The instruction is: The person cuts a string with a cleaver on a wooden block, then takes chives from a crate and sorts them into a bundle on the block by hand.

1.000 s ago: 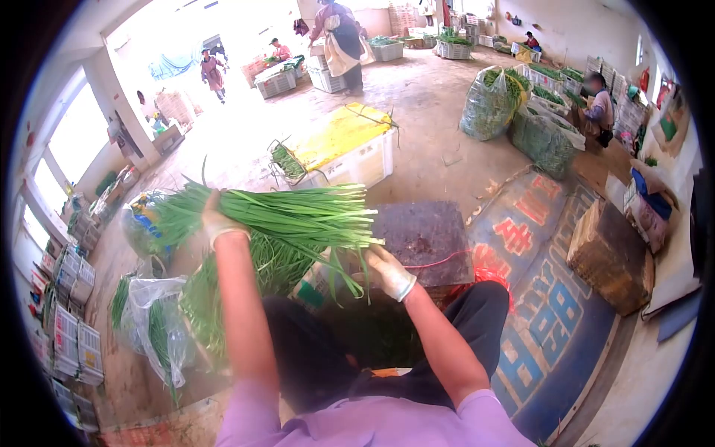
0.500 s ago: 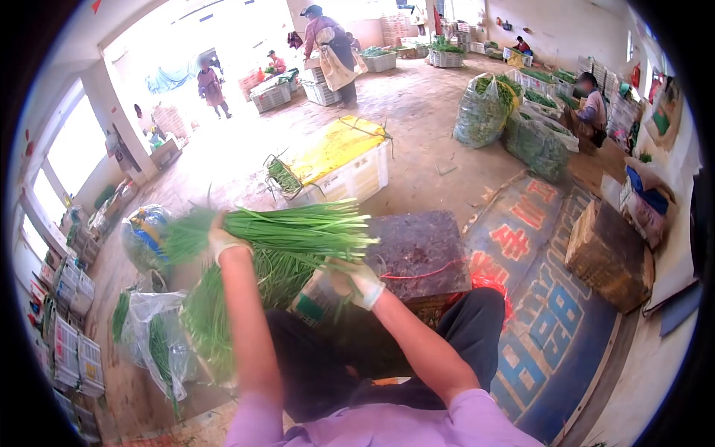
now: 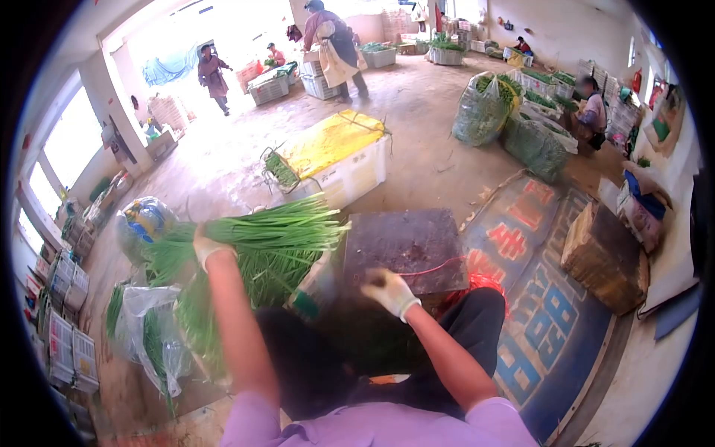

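Both arms [image 3: 240,320] reach forward, left hand [image 3: 211,250] gripping, right hand [image 3: 392,293] blurred.

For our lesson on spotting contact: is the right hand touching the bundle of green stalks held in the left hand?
Apart. The head view shows the dark box top in the gap between the right hand and the bundle.

The left hand [image 3: 211,250] grips a green bunch [image 3: 287,227]; below the grip are more greens [image 3: 279,274], beyond it a yellow-covered crate [image 3: 351,179], right of it the blurred right hand [image 3: 391,293] near a dark-topped block [image 3: 406,237].
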A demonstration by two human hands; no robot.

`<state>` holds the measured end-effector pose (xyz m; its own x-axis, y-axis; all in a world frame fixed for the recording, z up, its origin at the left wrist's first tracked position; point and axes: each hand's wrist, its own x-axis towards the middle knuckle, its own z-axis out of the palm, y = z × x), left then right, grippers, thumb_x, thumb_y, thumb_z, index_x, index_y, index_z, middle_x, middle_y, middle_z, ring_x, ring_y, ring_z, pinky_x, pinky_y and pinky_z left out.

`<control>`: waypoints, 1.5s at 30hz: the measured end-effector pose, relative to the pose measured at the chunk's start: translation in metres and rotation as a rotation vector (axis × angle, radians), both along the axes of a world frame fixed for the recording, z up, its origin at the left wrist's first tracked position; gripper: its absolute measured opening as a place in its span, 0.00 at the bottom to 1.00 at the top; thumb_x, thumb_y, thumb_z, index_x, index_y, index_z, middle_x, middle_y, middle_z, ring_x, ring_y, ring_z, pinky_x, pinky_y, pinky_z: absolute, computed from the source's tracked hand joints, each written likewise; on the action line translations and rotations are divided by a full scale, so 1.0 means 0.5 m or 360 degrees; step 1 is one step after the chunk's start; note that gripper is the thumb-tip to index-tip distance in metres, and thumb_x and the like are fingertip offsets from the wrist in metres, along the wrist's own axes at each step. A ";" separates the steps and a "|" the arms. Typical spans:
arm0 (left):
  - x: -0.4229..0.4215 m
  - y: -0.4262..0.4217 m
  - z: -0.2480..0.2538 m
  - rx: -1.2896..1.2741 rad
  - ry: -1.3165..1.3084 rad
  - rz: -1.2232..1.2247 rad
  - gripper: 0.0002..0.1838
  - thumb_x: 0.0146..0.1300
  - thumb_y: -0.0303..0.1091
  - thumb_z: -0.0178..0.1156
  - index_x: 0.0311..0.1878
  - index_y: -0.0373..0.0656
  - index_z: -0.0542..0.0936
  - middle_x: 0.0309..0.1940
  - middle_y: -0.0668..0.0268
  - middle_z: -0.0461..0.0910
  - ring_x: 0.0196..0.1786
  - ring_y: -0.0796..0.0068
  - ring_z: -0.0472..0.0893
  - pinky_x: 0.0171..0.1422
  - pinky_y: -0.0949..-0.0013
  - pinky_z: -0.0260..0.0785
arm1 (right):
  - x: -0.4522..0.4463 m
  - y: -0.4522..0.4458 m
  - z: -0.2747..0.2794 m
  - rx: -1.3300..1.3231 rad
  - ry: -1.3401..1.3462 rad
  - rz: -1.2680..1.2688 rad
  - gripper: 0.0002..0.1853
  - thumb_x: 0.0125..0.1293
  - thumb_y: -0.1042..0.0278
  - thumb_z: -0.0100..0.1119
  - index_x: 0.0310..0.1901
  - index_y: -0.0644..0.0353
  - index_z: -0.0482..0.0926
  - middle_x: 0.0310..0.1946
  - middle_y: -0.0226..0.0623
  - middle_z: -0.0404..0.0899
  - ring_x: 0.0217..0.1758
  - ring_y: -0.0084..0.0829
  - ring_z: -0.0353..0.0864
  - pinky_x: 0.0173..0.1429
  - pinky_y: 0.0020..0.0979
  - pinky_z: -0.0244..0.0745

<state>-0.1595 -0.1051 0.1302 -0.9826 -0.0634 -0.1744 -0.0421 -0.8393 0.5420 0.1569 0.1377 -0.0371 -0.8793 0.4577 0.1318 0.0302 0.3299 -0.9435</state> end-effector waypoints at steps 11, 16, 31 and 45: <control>0.068 0.028 0.001 -0.0001 -0.0099 -0.0006 0.08 0.68 0.40 0.59 0.38 0.47 0.78 0.35 0.68 0.80 0.40 0.63 0.80 0.53 0.52 0.74 | -0.080 -0.047 0.179 0.0200 0.0113 -0.0878 0.25 0.57 0.43 0.71 0.28 0.61 0.77 0.24 0.51 0.81 0.29 0.54 0.82 0.39 0.47 0.77; 0.076 0.044 0.003 0.0022 -0.0102 0.0022 0.14 0.70 0.38 0.56 0.50 0.37 0.79 0.45 0.61 0.80 0.48 0.61 0.79 0.59 0.54 0.70 | -0.082 -0.025 0.155 0.0314 0.0363 -0.0589 0.20 0.60 0.52 0.71 0.32 0.64 0.80 0.28 0.47 0.83 0.34 0.43 0.84 0.42 0.40 0.77; 0.100 0.062 -0.011 0.0043 -0.0176 -0.0133 0.16 0.70 0.39 0.55 0.53 0.39 0.78 0.50 0.60 0.80 0.52 0.61 0.78 0.62 0.55 0.69 | -0.141 -0.038 0.091 -0.2003 0.0454 0.0164 0.17 0.67 0.73 0.61 0.56 0.68 0.76 0.53 0.48 0.81 0.56 0.43 0.82 0.63 0.44 0.77; 0.110 0.095 -0.016 0.0017 -0.0160 -0.0182 0.18 0.71 0.41 0.55 0.55 0.38 0.77 0.52 0.59 0.79 0.55 0.59 0.77 0.64 0.52 0.67 | -0.103 -0.027 0.111 -0.1775 0.0284 0.0075 0.16 0.64 0.68 0.67 0.53 0.60 0.80 0.52 0.35 0.83 0.53 0.32 0.82 0.57 0.39 0.78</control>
<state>-0.1047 -0.0577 0.1222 -0.9608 0.0502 -0.2726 -0.1913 -0.8317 0.5212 0.1052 0.1241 0.0184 -0.9083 0.3652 -0.2041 -0.1248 -0.7021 -0.7011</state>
